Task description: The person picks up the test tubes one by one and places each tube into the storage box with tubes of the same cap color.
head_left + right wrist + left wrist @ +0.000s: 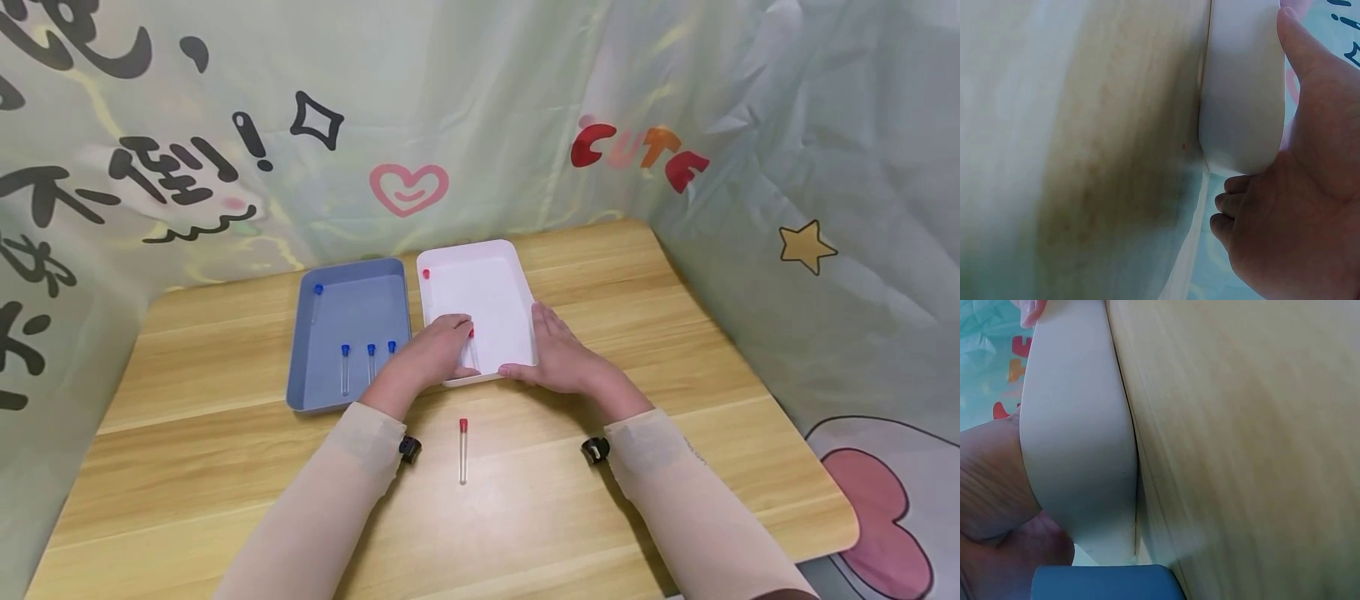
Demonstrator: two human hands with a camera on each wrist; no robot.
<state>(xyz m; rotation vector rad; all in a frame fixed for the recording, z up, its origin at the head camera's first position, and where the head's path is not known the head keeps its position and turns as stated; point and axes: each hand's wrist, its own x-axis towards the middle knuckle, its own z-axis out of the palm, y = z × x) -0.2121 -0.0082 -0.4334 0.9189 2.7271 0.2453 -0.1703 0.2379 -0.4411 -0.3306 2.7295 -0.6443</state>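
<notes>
My left hand reaches over the near left part of a white tray, fingers bent. Between its fingertips and thumb lies a test tube with a red cap, partly covered by the hand. In the left wrist view the tray's outer wall hides the fingers. My right hand rests at the tray's near right corner, thumb on the front rim and straight fingers along the right side. In front of the tray, a second red-capped test tube lies on the table.
A blue-grey tray stands left of the white one, holding several blue-capped test tubes; my left forearm partly covers its near right corner. Another red cap shows in the white tray's far left corner. A printed curtain hangs behind the wooden table.
</notes>
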